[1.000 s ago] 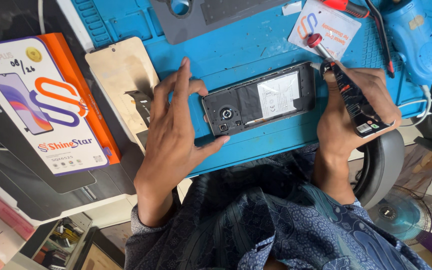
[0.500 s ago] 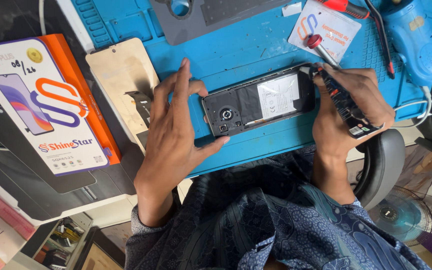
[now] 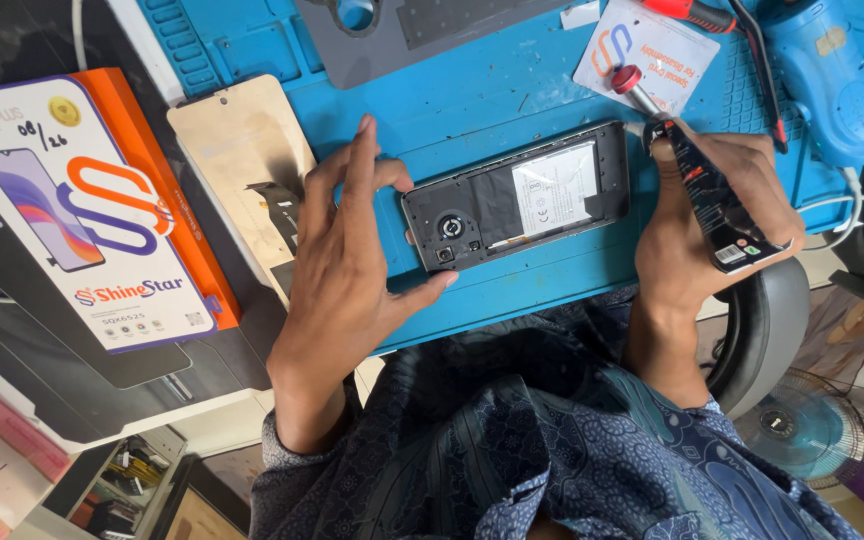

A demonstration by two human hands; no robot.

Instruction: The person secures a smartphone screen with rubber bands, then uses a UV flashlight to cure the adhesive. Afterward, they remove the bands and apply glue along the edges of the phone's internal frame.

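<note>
Head view only: opened phone (image 3: 517, 208) lies back-up on the blue mat (image 3: 492, 90), tilted, roughly mid-counter, between both hands. Back cover off, so the dark frame, round camera module at the left end and a white-labelled battery in the middle are exposed. Left hand (image 3: 352, 265) brackets the camera end: thumb tip touching the lower corner, fingers spread and arched over the top edge, palm off the mat, grip wide and holding nothing, looks like it's just steadying the phone against sliding. Right hand (image 3: 697, 235) sits at the other end, grip closed around a black stick-shaped tool (image 3: 717, 205), tip angled toward the phone's upper right corner; likely placed there to work that edge. Rest: gold-backed screen panel (image 3: 237, 150) beside the left hand, orange-and-white box (image 3: 82, 210) further left, red-capped driver (image 3: 634, 85) and blue heat gun (image 3: 827, 80) up top.
</note>
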